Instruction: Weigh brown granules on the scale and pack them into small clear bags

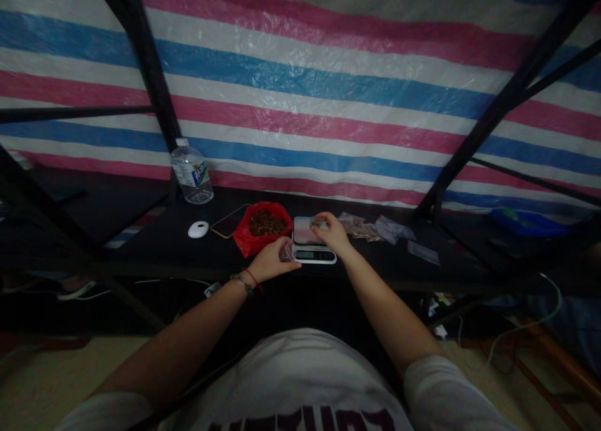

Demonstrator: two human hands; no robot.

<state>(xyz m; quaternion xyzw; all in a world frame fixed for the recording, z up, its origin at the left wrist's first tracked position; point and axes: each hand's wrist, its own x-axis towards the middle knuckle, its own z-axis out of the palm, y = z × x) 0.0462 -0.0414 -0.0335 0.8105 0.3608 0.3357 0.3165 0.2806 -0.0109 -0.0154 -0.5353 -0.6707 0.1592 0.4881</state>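
Note:
A small digital scale (315,255) with a square metal pan (302,232) lies on the black table in front of me. My left hand (271,260) is at the scale's left front corner, its thumb and fingers closed around a small clear plastic bag (286,252). Over the right part of the pan, my right hand (332,232) has its fingertips pinched together. Whatever is between them is too small and dim to name. Just left of the scale, a red plastic bag (245,235) stands open, full of small brown pieces (268,223) like seeds or nuts.
To the right lie small filled bags (364,230) and clear flat bags (424,253). A phone (229,222), a white rounded device (198,229) and a clear plastic bottle (192,173) are on the left. Black metal posts (157,86) frame the table; striped sheeting (300,99) hangs behind.

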